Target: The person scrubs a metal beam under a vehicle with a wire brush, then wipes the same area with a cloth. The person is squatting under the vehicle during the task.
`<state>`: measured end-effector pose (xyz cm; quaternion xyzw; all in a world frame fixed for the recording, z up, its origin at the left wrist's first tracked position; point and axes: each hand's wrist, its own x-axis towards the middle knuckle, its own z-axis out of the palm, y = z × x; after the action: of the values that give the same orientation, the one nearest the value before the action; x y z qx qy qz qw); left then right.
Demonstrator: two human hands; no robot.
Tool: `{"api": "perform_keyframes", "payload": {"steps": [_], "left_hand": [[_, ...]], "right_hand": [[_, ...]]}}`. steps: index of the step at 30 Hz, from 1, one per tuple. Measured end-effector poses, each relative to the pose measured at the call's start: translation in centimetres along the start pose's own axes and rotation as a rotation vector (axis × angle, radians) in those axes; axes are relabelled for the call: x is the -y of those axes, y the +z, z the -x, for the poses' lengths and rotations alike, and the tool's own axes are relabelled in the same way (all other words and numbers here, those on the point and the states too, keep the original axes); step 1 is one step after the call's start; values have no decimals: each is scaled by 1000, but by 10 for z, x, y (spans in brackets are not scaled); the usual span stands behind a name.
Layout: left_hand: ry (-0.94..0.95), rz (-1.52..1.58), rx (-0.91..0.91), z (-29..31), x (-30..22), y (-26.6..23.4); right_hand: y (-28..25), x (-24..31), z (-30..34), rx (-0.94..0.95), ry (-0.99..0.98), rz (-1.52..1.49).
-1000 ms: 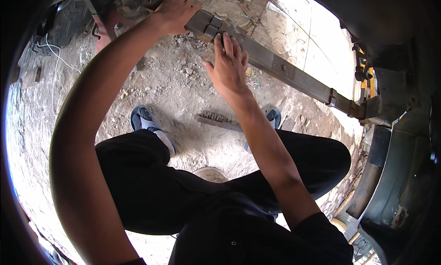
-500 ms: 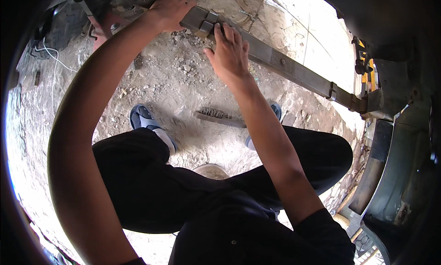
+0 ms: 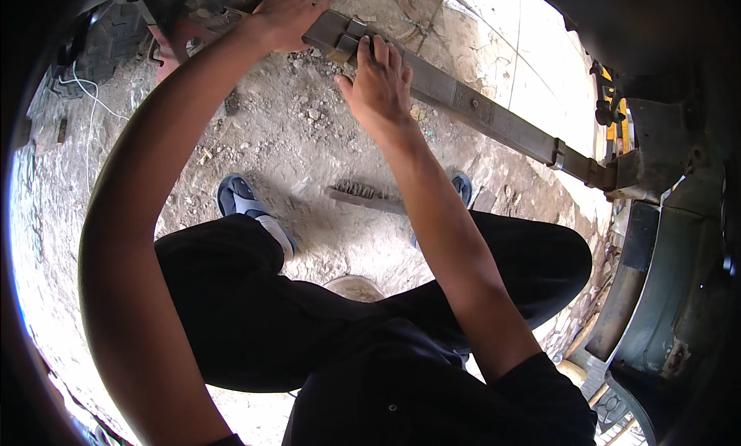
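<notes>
A long grey metal bar of stacked strips, looking like a leaf spring [image 3: 494, 115], runs from upper left to the right. My left hand [image 3: 290, 17] lies over its far left part, fingers spread. My right hand [image 3: 378, 83] rests against its near side with fingers apart, just right of a metal clamp [image 3: 349, 40] wrapped round the bar. Neither hand is closed on anything. Whatever lies under my left palm is hidden. On the ground between my feet is a wire brush [image 3: 363, 197] with dark bristles, its right end hidden behind my right forearm.
Dark vehicle bodywork [image 3: 671, 268] curves along the right side, where the bar's right end meets a bracket [image 3: 627, 172]. A red metal stand [image 3: 168, 48] and a tyre [image 3: 116, 33] are at the far left. A thin white cable [image 3: 94, 98] crosses the gravelly ground [image 3: 301, 129].
My right hand has shifted slightly left along the bar, toward the clamp, its forearm with it. My left hand stays where it was.
</notes>
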<state>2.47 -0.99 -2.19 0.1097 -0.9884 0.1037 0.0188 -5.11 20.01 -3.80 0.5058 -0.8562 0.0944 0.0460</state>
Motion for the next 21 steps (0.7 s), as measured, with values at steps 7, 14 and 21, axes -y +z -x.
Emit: {"api": "perform_keyframes", "payload": {"steps": [7, 14, 21], "left_hand": [[15, -93, 43, 0, -7, -19], [-18, -35, 80, -2, -5, -8], [20, -137, 79, 6, -11, -36]], "right_hand": [[-3, -9, 7, -15, -18, -11], [2, -11, -10, -14, 2, -35], [3, -14, -19, -32, -43, -11]]}}
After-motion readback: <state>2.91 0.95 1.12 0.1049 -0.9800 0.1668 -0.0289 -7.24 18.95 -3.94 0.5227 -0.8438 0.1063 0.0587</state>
